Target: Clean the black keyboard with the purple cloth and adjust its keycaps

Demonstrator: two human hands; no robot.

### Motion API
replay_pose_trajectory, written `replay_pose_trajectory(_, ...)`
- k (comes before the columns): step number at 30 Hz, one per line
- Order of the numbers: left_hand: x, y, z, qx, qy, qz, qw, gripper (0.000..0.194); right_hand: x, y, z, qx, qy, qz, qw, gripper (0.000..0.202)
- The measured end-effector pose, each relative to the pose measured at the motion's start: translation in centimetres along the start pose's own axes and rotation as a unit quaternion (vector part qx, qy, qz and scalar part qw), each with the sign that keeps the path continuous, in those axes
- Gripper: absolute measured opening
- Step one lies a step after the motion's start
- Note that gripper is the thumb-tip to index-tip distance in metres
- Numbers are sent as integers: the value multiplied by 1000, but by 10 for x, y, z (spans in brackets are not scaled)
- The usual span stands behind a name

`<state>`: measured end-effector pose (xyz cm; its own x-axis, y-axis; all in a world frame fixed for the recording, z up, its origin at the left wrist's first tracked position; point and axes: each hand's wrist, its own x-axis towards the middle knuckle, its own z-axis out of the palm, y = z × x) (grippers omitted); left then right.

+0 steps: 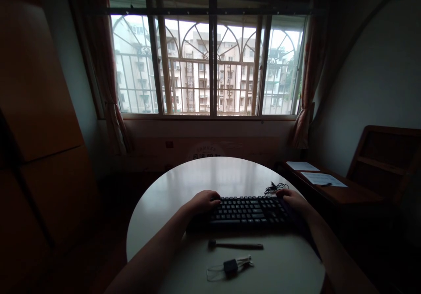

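A black keyboard (250, 210) lies across the round white table (154, 215), its keys facing up. My left hand (204, 200) is closed on its upper left corner, thumb and fingers around the edge. At the other end, my right hand (293, 201) grips the upper right corner. Dark cloth-like material (304, 226) shows beneath that hand and wrist; I cannot make out exactly what it is. A coiled black cable (274, 188) rests just behind the keyboard. In front lies a thin brush (235, 245) with dark bristles. Nearer still is a small dark-handled wire tool (230, 267).
A brown wooden bench or low table (358, 193) stands to the right, holding white papers (324, 179) and a dark pen (326, 184). Behind it leans a wooden-framed panel (384, 153). A tall wooden cabinet (36, 87) is at left. A barred window (210, 66) faces me.
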<state>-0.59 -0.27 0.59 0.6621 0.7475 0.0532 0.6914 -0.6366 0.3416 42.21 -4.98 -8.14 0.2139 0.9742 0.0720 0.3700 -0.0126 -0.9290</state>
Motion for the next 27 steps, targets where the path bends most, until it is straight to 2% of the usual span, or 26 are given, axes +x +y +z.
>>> replay_pose_trajectory(4,-1,1,0,0,0,4,1000,35,1,1,0,7,-14,11,1000,36)
replay_pose_trajectory(11,0,1,0,0,-4,-7,1000,35,0,1,0,12,5,-6,1000,39)
replay_pose_trajectory(17,0,0,1,3,-2,-2,1000,34,-2,-2,0,26,-17,9,999,36)
replay_pose_trajectory(27,1,-1,1,1,1,0,1000,34,4,12,-3,52,-11,20,998,36)
